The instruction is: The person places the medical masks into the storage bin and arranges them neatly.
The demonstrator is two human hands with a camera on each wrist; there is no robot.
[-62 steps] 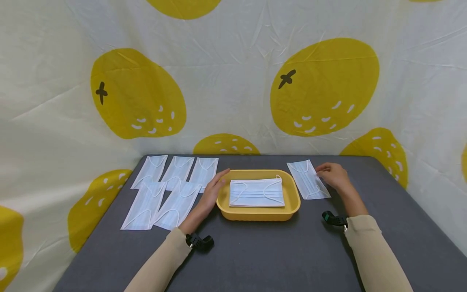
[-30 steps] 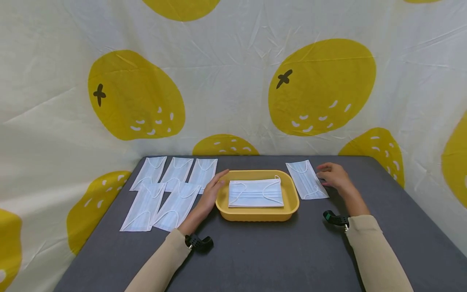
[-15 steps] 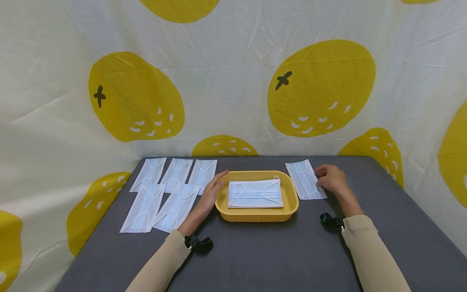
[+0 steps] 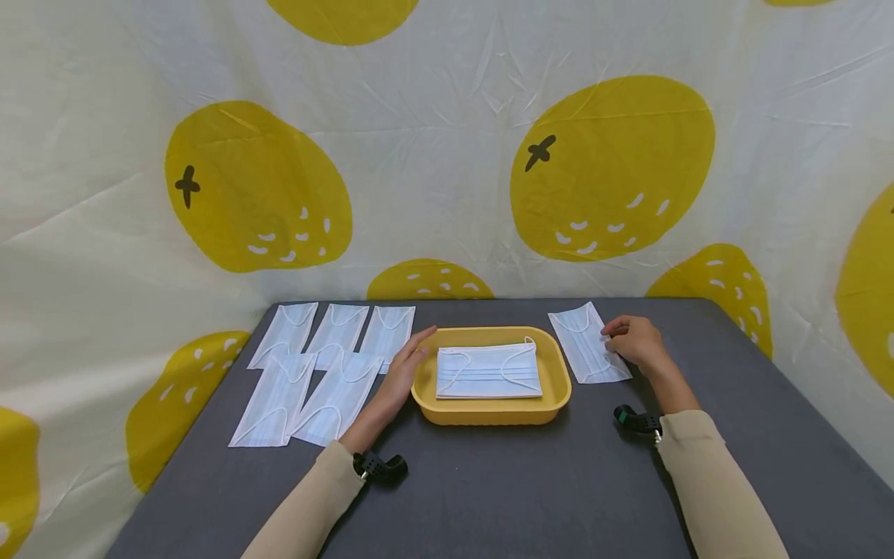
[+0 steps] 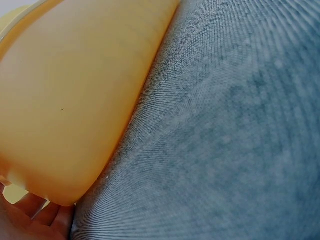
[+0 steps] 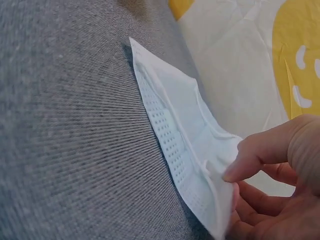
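Your right hand (image 4: 634,341) now pinches the near edge of the mask (image 4: 587,343) and lifts it slightly, ready for moving, while your left hand (image 4: 403,371) still rests open against the tray (image 4: 489,411).

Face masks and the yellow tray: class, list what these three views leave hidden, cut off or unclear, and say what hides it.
- Head view: how many masks are stacked in the yellow tray; only the top mask shows.
- Left wrist view: the left hand is cut off by the frame edge; the tray wall fills the picture.
- Right wrist view: the right hand pinches the single mask, whose near end its fingers hide.
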